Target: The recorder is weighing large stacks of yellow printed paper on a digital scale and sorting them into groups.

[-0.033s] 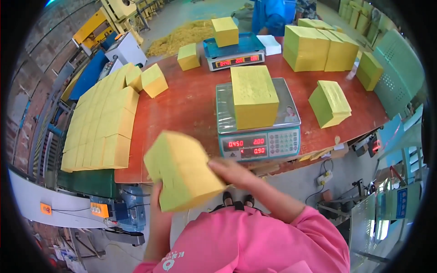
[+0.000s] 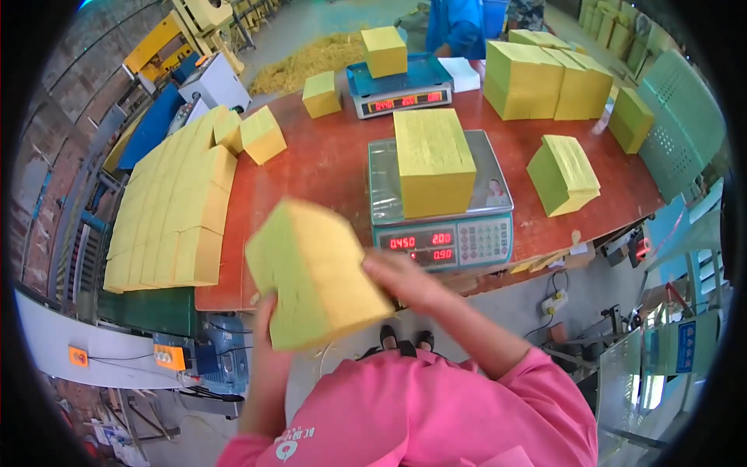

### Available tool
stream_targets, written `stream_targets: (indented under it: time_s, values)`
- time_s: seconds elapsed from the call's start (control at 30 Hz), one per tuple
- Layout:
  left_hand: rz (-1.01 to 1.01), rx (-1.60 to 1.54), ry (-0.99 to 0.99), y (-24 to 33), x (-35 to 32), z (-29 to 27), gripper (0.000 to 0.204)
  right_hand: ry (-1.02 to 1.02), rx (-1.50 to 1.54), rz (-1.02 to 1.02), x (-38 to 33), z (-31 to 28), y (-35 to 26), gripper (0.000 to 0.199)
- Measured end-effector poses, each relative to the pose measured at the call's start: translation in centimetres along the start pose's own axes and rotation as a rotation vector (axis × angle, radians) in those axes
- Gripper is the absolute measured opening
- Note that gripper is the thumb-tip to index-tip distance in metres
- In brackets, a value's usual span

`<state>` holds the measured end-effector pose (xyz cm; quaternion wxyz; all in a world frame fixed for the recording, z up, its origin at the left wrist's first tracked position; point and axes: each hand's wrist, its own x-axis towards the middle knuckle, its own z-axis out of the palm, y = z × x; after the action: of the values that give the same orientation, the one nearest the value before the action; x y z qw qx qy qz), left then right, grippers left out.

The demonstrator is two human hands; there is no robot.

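Observation:
Between my hands, a thick block of stacked yellow paper [image 2: 323,272] is held tilted above the table's front edge. My left hand [image 2: 266,321] grips its lower left side, with most of its fingers hidden by the block. On the right side of the block my right hand [image 2: 401,279] presses, fingers closed against the paper. Just beyond my right hand stands a digital scale [image 2: 482,243] with lit red figures. Another yellow paper block [image 2: 436,159] rests on the scale's metal pan [image 2: 490,175].
Rows of paper blocks [image 2: 167,210] fill the left side of the red table [image 2: 327,167]. A second scale [image 2: 401,103] at the back carries a block [image 2: 384,53]. More blocks [image 2: 525,82] stand at right, near a green perforated chair [image 2: 685,128]. Across the table is a person in blue [image 2: 455,31].
The held paper block has risen slightly and its upper end has tipped up. Both my hands have moved a little with it, still gripping. Blocks on the table stay put.

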<state>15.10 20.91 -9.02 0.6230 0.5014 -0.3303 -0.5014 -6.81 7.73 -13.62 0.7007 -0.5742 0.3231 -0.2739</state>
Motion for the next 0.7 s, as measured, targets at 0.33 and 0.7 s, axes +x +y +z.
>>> stream_targets:
  time_s: [0.33,0.7]
  values:
    - [-0.147,0.078,-0.503,10.1,23.3,19.2,0.057,0.455,0.069,-0.155,3.2,-16.6,-15.4,0.03]
    - [-0.327,0.238,-0.527,6.5,28.2,21.4,0.062,0.562,0.083,-0.061,5.3,-20.3,-12.5,0.027]
